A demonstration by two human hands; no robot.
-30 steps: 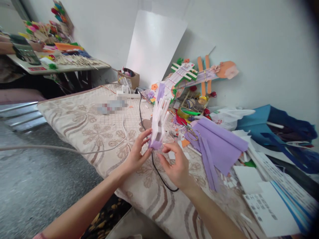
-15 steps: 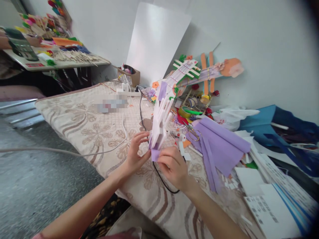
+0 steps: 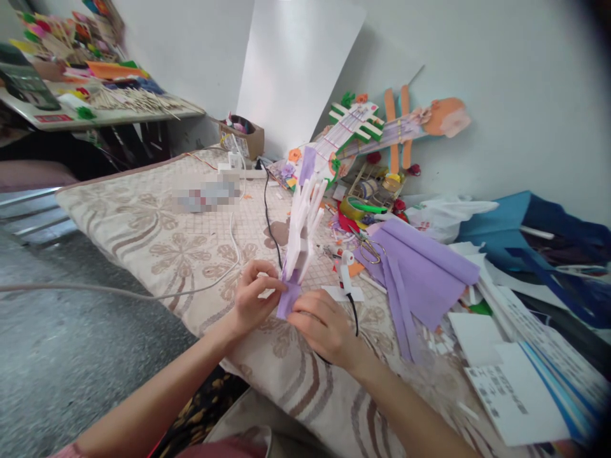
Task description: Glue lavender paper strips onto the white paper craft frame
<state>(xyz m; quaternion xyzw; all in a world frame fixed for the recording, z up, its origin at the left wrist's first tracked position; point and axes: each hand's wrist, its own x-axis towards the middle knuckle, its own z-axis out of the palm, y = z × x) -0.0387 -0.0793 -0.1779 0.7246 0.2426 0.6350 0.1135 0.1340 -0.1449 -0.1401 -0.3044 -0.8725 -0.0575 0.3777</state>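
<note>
A bundle of white foam strips (image 3: 303,222) stands nearly upright, leaning away from me, with a purple strip showing at its top and a purple foam band (image 3: 287,299) around its base. My left hand (image 3: 252,299) is closed on the base from the left, thumb and fingers pinching it. On the right, my right hand (image 3: 322,326) presses its curled fingers on the purple band. Both hands hover just above the patterned beige cloth (image 3: 157,235) covering the table.
Purple foam sheets (image 3: 420,273) lie to the right, with scissors (image 3: 365,249) and a glue gun (image 3: 344,277) beside them. A black cable (image 3: 268,216) and white cord run across the cloth. Paper stacks (image 3: 520,375) sit at right, craft pieces by the wall, another cluttered table far left.
The bundle and both hands have dropped lower and closer to me. The right hand went from open fingers beside the base to closed on the purple band.
</note>
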